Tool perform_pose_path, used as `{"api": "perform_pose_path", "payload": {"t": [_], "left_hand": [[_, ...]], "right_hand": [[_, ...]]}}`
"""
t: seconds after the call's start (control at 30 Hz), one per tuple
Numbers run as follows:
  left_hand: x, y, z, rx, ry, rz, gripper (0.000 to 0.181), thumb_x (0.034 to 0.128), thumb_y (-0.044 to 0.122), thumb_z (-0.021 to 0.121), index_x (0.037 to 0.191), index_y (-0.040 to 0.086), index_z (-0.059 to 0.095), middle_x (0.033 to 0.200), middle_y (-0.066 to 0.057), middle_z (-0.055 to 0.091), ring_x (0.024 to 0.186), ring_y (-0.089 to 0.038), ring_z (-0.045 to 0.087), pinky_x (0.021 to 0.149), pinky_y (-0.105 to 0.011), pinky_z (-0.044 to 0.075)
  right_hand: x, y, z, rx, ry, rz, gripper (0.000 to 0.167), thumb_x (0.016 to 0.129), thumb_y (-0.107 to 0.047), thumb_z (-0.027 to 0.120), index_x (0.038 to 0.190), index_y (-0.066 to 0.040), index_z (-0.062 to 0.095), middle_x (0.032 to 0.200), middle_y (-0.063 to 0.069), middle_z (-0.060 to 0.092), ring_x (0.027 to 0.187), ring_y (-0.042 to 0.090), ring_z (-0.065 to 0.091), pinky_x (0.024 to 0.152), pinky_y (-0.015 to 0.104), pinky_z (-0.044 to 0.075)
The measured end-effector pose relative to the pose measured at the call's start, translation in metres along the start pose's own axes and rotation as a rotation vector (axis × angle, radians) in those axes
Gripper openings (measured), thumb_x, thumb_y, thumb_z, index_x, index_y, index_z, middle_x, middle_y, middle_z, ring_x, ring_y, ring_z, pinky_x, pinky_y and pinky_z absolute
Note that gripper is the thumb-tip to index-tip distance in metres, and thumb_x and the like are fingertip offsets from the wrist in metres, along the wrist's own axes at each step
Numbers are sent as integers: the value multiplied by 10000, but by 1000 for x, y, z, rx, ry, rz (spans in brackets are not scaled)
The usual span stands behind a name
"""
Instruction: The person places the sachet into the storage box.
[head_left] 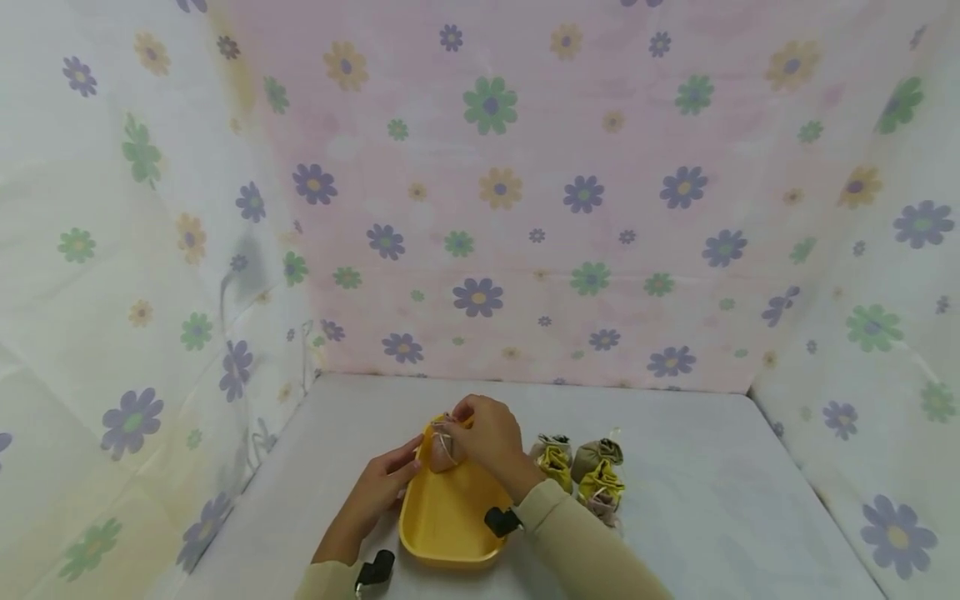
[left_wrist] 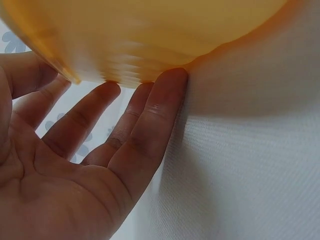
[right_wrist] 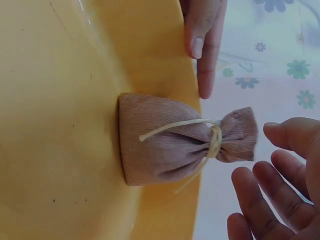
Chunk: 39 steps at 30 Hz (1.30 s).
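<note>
A pinkish-brown cloth drawstring pouch (right_wrist: 160, 145), tied at the neck with a cream cord, stands against the far wall of a yellow plastic tray (head_left: 450, 521). My right hand (head_left: 491, 437) hovers by the gathered top of the pouch. In the right wrist view its fingers (right_wrist: 267, 197) are spread apart, with a gap between them and the cloth. On the tray's left side is my left hand (head_left: 378, 483). Its fairly straight fingers (left_wrist: 155, 117) touch the outside of the tray wall in the left wrist view.
Right of the tray stand several small pouches: a grey-green one (head_left: 592, 458), yellow ones (head_left: 600, 482) and a brownish one (head_left: 602, 504), partly behind the right forearm. Flower-patterned curtains (head_left: 480, 208) enclose the white table (head_left: 697, 492) on three sides.
</note>
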<state>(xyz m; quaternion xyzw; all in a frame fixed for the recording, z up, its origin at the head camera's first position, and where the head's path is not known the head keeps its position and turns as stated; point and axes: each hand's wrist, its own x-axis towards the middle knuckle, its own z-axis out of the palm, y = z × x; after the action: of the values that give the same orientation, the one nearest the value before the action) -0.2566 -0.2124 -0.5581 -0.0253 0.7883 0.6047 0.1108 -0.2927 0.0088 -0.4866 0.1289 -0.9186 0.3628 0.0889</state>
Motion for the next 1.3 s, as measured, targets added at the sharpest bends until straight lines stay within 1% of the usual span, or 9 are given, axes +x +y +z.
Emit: {"api": "perform_pose_path", "payload": {"t": [0.17, 0.4, 0.53, 0.67, 0.73, 0.87, 1.03, 1.17, 1.3], "left_hand": [[0, 2, 0, -1, 0, 2, 497, 1035, 318, 641, 1521, 313, 537, 1553, -227, 500, 1324, -422, 591, 893, -571, 614], [2, 0, 0, 2, 7, -2, 514, 1020, 368, 657, 1518, 323, 540, 1554, -226, 500, 1327, -421, 590, 897, -567, 613], [2, -1, 0, -12, 5, -3, 512, 1023, 357, 655, 1520, 321, 537, 1555, -230, 495, 1336, -426, 579, 909, -585, 603], [3, -1, 1, -1, 14, -10, 509, 1024, 355, 654, 1518, 321, 539, 1558, -239, 488, 1341, -432, 574, 922, -600, 592], [2, -1, 1, 8, 22, -12, 507, 1020, 355, 659, 1513, 325, 545, 1553, -236, 495, 1341, -426, 576, 944, -600, 582], [1, -1, 1, 17, 29, -10, 509, 1016, 357, 666, 1510, 323, 549, 1501, -227, 554, 1278, -381, 632, 967, -584, 578], [0, -1, 1, -18, 19, -18, 524, 1017, 351, 666, 1524, 312, 534, 1428, -211, 615, 1213, -342, 673, 928, -560, 604], [2, -3, 1, -40, 12, -23, 546, 1013, 365, 671, 1534, 300, 521, 1418, -224, 617, 1203, -358, 679, 888, -554, 620], [2, -3, 1, -57, -2, -20, 555, 1014, 365, 670, 1541, 292, 511, 1429, -243, 604, 1216, -373, 672, 882, -544, 624]], "right_hand": [[-6, -3, -12, -6, 0, -16, 250, 900, -447, 798, 1005, -229, 736, 957, -87, 701, 812, 68, 651, 682, 248, 572], [-13, -10, -28, -17, 4, -51, 218, 906, -408, 799, 1005, -225, 735, 981, -74, 705, 885, 108, 681, 728, 273, 592], [-19, -10, -36, -57, 30, -86, 227, 904, -421, 799, 1003, -227, 736, 988, -76, 701, 910, 125, 697, 747, 294, 598], [-27, -5, -41, -89, 58, -132, 242, 898, -410, 806, 1002, -201, 745, 970, -69, 702, 908, 140, 685, 766, 310, 592], [-33, -2, -45, -82, 83, -158, 235, 887, -383, 821, 991, -183, 752, 951, -61, 707, 905, 155, 673, 774, 331, 587], [-43, 6, -52, -78, 144, -207, 189, 869, -338, 842, 949, -193, 752, 908, -67, 705, 869, 121, 627, 753, 316, 563], [-56, 8, -66, -53, 181, -222, 166, 857, -317, 857, 944, -223, 751, 918, -94, 700, 870, 79, 602, 754, 302, 548], [-66, 10, -78, -64, 196, -214, 173, 838, -330, 875, 935, -264, 748, 936, -140, 694, 897, 76, 625, 789, 312, 564], [-75, 16, -85, -70, 219, -200, 185, 815, -318, 897, 920, -263, 754, 930, -149, 694, 900, 82, 631, 818, 335, 563]]}}
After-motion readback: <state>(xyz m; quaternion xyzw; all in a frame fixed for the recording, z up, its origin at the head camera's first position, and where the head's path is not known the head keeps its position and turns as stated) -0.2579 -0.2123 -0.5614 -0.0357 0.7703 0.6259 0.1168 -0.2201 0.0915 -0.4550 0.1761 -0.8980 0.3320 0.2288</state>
